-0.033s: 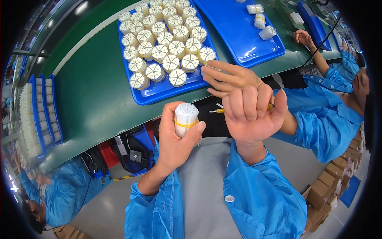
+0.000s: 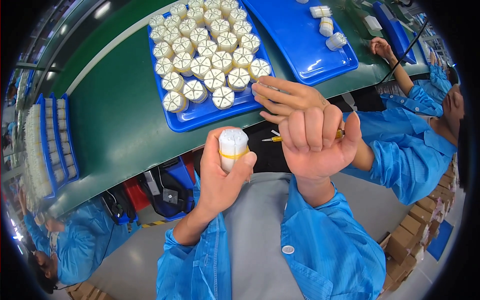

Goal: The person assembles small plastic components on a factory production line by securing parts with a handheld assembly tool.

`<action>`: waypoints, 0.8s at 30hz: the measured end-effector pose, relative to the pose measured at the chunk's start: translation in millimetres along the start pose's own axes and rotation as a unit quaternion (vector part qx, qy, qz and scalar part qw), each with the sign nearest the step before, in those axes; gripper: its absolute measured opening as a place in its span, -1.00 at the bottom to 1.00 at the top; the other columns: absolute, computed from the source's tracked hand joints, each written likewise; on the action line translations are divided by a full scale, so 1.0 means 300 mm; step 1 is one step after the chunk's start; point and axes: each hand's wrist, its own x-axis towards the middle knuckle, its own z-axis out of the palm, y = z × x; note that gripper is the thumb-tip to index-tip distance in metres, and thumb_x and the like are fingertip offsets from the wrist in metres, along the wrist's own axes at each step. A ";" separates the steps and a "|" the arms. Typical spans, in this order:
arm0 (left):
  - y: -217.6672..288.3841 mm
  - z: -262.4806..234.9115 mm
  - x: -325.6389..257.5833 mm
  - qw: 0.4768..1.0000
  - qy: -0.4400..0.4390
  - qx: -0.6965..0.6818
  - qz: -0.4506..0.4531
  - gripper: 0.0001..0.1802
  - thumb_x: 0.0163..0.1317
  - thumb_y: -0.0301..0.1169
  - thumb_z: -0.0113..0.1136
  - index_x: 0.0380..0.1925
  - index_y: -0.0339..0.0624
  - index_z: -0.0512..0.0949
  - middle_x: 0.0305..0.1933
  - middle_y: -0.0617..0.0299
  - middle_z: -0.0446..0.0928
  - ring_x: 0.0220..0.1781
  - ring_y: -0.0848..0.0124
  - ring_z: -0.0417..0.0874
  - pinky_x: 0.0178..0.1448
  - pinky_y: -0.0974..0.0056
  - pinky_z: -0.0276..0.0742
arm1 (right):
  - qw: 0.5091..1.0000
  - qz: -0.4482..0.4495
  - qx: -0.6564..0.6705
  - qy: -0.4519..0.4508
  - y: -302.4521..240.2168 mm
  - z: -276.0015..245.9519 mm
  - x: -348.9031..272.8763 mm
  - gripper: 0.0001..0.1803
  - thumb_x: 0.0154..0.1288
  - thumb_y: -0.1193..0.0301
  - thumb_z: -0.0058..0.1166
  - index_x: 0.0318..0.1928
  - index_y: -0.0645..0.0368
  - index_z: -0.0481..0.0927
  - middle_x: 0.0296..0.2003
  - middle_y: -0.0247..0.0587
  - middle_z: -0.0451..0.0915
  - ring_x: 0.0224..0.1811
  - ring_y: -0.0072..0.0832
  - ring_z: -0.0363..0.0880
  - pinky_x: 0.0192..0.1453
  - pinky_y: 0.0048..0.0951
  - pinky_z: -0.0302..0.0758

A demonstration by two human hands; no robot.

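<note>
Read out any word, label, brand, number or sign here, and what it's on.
No text here can be read.
Banded white bundles in the blue tray: small marks on top, too small to read.
White bundle in the left hand: nothing readable.
Cardboard boxes: nothing readable.

A green-topped workbench (image 2: pixel 115 115) runs from the lower left of the frame to the upper right. Directly on it, at upper centre, lies a blue tray (image 2: pixel 187 119) crowded with upright white bundles (image 2: pixel 214 79). Just beside it, toward the upper right, lies a second blue tray (image 2: pixel 292 42), mostly bare. At the left edge stands what looks like a stack of loaded blue trays (image 2: pixel 73 150), though the lens bends it.
</note>
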 end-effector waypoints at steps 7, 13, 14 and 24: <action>-0.006 -0.003 -0.010 1.000 0.003 0.011 0.017 -0.59 0.27 -0.54 0.16 0.07 -0.26 0.26 -0.26 0.21 0.44 -0.49 0.60 0.50 -0.47 0.47 0.47 | 1.000 0.006 0.009 0.000 0.003 -0.018 -0.015 -0.41 0.52 -0.04 -0.41 -0.63 0.01 0.20 -0.70 -0.42 0.23 -0.62 -0.56 0.14 -0.53 -0.51 0.13; 0.002 0.002 -0.007 0.999 0.021 0.023 0.022 -0.57 0.24 -0.57 0.18 0.05 -0.25 0.25 -0.31 0.22 0.45 -0.52 0.60 0.50 -0.52 0.47 0.46 | 0.999 0.008 0.014 0.032 0.007 -0.010 -0.026 -0.40 0.52 -0.03 -0.38 -0.65 0.02 0.20 -0.70 -0.40 0.24 -0.63 -0.53 0.15 -0.52 -0.47 0.14; 0.001 0.000 -0.008 0.999 0.021 0.023 0.022 -0.57 0.24 -0.57 0.18 0.05 -0.25 0.25 -0.31 0.22 0.45 -0.52 0.60 0.50 -0.52 0.47 0.46 | 0.999 0.010 0.017 0.035 0.008 -0.009 -0.026 -0.41 0.52 -0.03 -0.38 -0.65 0.01 0.20 -0.70 -0.40 0.24 -0.63 -0.53 0.15 -0.53 -0.47 0.14; -0.001 0.002 -0.019 1.000 0.010 -0.005 0.022 -0.53 0.19 -0.59 0.21 0.07 -0.24 0.27 -0.26 0.22 0.46 -0.43 0.58 0.54 -0.40 0.45 0.51 | 1.000 0.007 0.020 0.015 -0.001 0.002 -0.024 -0.41 0.53 -0.03 -0.44 -0.61 0.04 0.18 -0.68 -0.41 0.22 -0.61 -0.54 0.13 -0.50 -0.47 0.09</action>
